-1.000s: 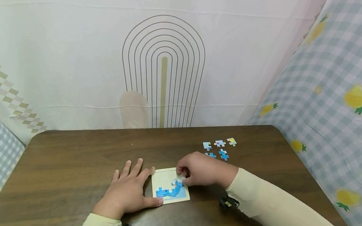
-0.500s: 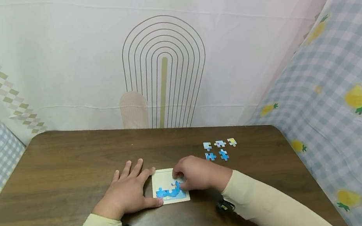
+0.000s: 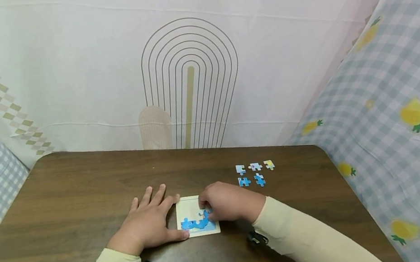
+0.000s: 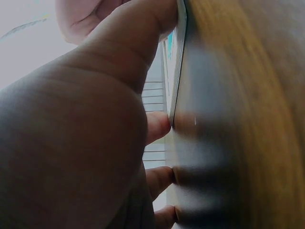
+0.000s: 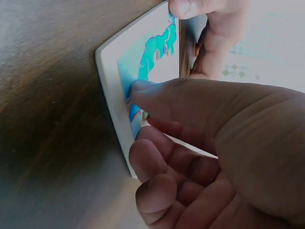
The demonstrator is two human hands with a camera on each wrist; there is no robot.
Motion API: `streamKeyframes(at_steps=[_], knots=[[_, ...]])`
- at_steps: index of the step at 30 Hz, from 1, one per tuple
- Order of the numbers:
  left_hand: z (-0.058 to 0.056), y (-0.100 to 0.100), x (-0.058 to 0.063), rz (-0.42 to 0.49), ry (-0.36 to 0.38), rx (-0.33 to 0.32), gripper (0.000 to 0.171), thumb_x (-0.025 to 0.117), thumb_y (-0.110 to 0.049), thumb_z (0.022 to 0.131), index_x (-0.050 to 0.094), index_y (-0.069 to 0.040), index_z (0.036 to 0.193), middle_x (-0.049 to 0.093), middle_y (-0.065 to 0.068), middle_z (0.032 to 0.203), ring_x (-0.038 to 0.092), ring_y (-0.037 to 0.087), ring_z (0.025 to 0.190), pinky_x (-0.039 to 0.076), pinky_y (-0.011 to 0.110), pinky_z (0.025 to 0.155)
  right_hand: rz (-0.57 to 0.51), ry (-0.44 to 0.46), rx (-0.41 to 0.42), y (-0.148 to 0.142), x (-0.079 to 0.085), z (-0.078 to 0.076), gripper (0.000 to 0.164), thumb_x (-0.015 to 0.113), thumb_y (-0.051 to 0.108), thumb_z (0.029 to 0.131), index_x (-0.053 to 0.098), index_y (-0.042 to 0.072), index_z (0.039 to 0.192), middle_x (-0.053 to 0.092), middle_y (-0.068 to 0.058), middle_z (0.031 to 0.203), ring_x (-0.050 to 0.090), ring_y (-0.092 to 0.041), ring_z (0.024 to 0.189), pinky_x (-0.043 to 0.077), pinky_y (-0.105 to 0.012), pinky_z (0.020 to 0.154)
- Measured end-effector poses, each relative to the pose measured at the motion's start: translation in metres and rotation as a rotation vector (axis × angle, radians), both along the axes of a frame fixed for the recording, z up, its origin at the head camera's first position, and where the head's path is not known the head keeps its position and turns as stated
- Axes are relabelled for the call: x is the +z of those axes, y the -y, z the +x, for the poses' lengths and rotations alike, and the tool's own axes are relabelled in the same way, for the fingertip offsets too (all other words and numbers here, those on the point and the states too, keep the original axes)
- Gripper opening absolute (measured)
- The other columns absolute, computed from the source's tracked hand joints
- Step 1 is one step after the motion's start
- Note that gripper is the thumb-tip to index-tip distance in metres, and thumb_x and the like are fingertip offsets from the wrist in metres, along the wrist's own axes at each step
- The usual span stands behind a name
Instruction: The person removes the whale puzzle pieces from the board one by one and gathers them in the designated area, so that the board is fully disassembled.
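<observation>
A small jigsaw board (image 3: 185, 203) with a pale raised frame lies on the table, its lower part filled with joined blue pieces (image 3: 197, 224). My left hand (image 3: 144, 226) lies spread at its left, thumb and index fingertip on the frame's edge. At the right side of the board, my right hand (image 3: 231, 201) pinches a blue puzzle piece (image 5: 135, 110) between thumb and curled fingers, close over the filled part. Much of that piece is hidden behind the thumb (image 5: 162, 98). In the left wrist view, the board's edge (image 4: 177, 76) shows beneath the left thumb.
Several loose puzzle pieces (image 3: 255, 166) lie in two rows on the brown table (image 3: 90, 182), behind and right of the board. A patterned white cloth (image 3: 102, 74) hangs behind the table; a checked cloth (image 3: 390, 121) hangs along the right.
My right hand has moved slightly left and down over the board, uncovering a loose blue piece behind it. The left hand and the board have stayed in place.
</observation>
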State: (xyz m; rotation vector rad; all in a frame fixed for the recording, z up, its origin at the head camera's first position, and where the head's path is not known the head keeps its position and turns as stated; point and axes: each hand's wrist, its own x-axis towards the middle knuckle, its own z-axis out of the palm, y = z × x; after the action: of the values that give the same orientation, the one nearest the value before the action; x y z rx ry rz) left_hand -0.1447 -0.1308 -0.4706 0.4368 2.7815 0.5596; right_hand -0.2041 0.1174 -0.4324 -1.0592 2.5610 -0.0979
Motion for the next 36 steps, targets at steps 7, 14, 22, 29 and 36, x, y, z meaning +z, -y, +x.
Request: streamKeyframes(at_steps=[7,14,22,29,36], knots=[[0.0,0.001,-0.002,0.0,0.014,0.001,0.112,0.08,-0.086,0.083,0.048,-0.027,0.173,0.021,0.02,0.188,0.012,0.058,0.172,0.016,0.086,0.13,0.052,0.015,-0.025,0.007,0.0,0.001,0.012,0.087,0.017,0.099,0.076,0.016,0.099,0.063,0.008,0.084,0.054,-0.011,0.077,0.052,-0.027,0.073],[0.0,0.001,-0.004,0.004,0.013,0.0,0.111,0.08,-0.086,0.084,0.048,-0.027,0.173,0.021,0.02,0.188,0.012,0.058,0.173,0.016,0.085,0.131,0.068,0.019,-0.055,0.008,0.001,0.002,0.013,0.088,0.019,0.099,0.075,0.018,0.1,0.063,0.009,0.086,0.056,-0.011,0.078,0.052,-0.027,0.073],[0.001,0.001,-0.004,0.004,0.003,-0.01,0.112,0.079,-0.087,0.084,0.048,-0.027,0.173,0.023,0.02,0.187,0.015,0.059,0.172,0.018,0.086,0.13,0.04,-0.016,-0.053,0.004,0.001,0.004,0.019,0.091,0.017,0.096,0.072,0.021,0.097,0.063,0.011,0.087,0.057,-0.009,0.08,0.053,-0.027,0.074],[0.0,0.001,-0.003,0.004,0.013,-0.007,0.113,0.079,-0.087,0.083,0.047,-0.027,0.173,0.022,0.021,0.188,0.013,0.06,0.172,0.017,0.086,0.129,-0.006,-0.03,0.0,0.001,-0.001,0.006,0.024,0.09,0.015,0.097,0.067,0.021,0.099,0.062,0.01,0.089,0.056,-0.012,0.081,0.05,-0.027,0.073],[-0.001,0.0,-0.002,0.001,0.015,-0.004,0.112,0.078,-0.087,0.084,0.046,-0.027,0.174,0.021,0.02,0.188,0.012,0.058,0.172,0.016,0.085,0.131,-0.074,-0.019,0.001,-0.007,-0.001,0.01,0.027,0.09,0.017,0.098,0.063,0.02,0.099,0.064,0.007,0.087,0.054,-0.011,0.078,0.048,-0.027,0.071]])
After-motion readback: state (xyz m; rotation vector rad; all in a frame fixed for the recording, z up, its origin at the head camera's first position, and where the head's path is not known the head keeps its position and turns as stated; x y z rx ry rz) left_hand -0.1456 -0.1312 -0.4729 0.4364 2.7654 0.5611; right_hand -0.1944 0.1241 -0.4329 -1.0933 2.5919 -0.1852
